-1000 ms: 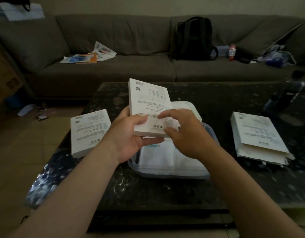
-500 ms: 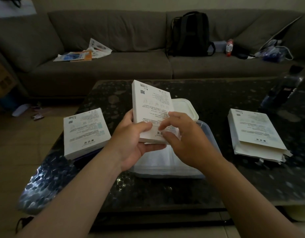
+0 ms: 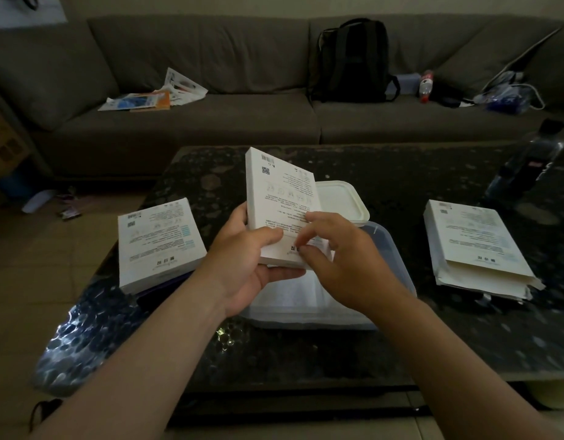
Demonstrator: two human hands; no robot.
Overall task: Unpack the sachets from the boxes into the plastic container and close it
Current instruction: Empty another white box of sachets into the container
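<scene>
Left hand point(image 3: 245, 265) clasps the flat white printed cardboard box point(image 3: 280, 192) (tilted, mid-frame) while right hand point(image 3: 344, 262) pinches its near edge.

you're looking into a dim, murky room where the white box point(image 3: 284, 198) at centre is the brightest thing. a pale sheen glints off the dark table point(image 3: 84, 338) at its near left corner. the sofa point(image 3: 211, 58) bows with wide-angle distortion, and the bottle point(image 3: 528, 166) at right smears into shadow.

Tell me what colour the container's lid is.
The lid looks off-white; the head view shows it behind the held box.
</scene>
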